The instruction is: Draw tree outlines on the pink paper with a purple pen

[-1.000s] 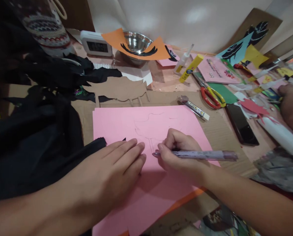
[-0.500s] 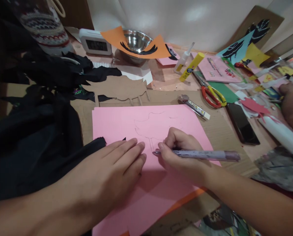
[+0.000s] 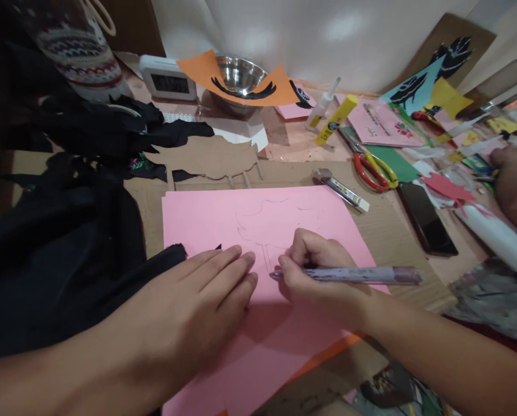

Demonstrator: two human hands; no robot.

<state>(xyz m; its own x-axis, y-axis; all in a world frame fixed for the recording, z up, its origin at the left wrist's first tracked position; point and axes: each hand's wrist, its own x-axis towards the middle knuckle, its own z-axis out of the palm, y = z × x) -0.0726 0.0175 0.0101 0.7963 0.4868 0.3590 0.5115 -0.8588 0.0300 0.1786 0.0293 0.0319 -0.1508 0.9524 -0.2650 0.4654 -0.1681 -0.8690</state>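
Note:
Pink paper (image 3: 198,216) lies in front of me, with orange paper (image 3: 323,359) showing beneath its lower right edge. A thin outline drawing (image 3: 262,228) with two close lines running down from it is on the pink sheet. My left hand (image 3: 210,294) rests flat on the paper, fingers stretched out, beside a piece of black cloth (image 3: 89,277). In my right hand (image 3: 319,263) a pen (image 3: 358,275) with a greyish-purple barrel is gripped. Its tip touches the paper at the lower end of the two lines.
Behind the paper are a cardboard cutout (image 3: 210,155), a box cutter (image 3: 347,192), scissors (image 3: 373,170), a glue stick (image 3: 336,120) and a metal bowl (image 3: 241,75). A phone (image 3: 427,219) lies to the right. Another person's hand (image 3: 516,179) is at the far right.
My right hand and the pen tip have moved slightly down the paper, and the line under the tip is a little longer. My left hand stays in place.

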